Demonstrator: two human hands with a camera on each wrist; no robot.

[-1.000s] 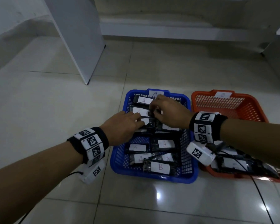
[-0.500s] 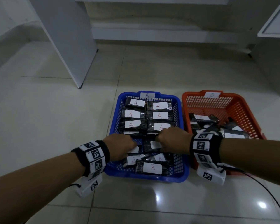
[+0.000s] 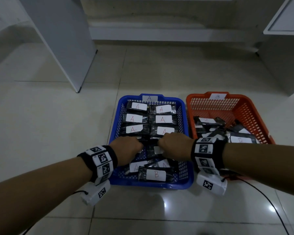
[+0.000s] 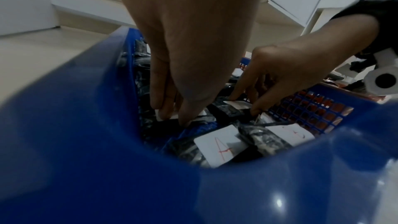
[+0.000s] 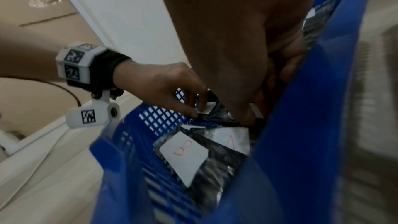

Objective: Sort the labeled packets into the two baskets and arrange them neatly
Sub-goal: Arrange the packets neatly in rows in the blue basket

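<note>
The blue basket (image 3: 151,184) tagged A holds black packets with white labels. Three rows of A packets (image 3: 163,119) lie flat in two columns at its far end. My left hand (image 3: 128,149) and right hand (image 3: 175,145) reach into the basket's middle. In the left wrist view the left hand (image 4: 174,117) pinches a packet by its white label, and the right hand (image 4: 245,106) pinches a black packet beside it. Loose A packets (image 4: 219,146) and one B packet (image 3: 156,174) lie at the near end. The orange basket (image 3: 244,112) tagged B holds jumbled packets.
The baskets stand side by side on a glossy tiled floor (image 3: 58,133). A white panel (image 3: 66,48) stands at the back left and white furniture (image 3: 285,39) at the back right. A black cable (image 3: 268,204) trails from my right wrist across the floor.
Both hands came back from the far rows to the basket's middle, uncovering the arranged A packets. Over the last half second they have barely moved.
</note>
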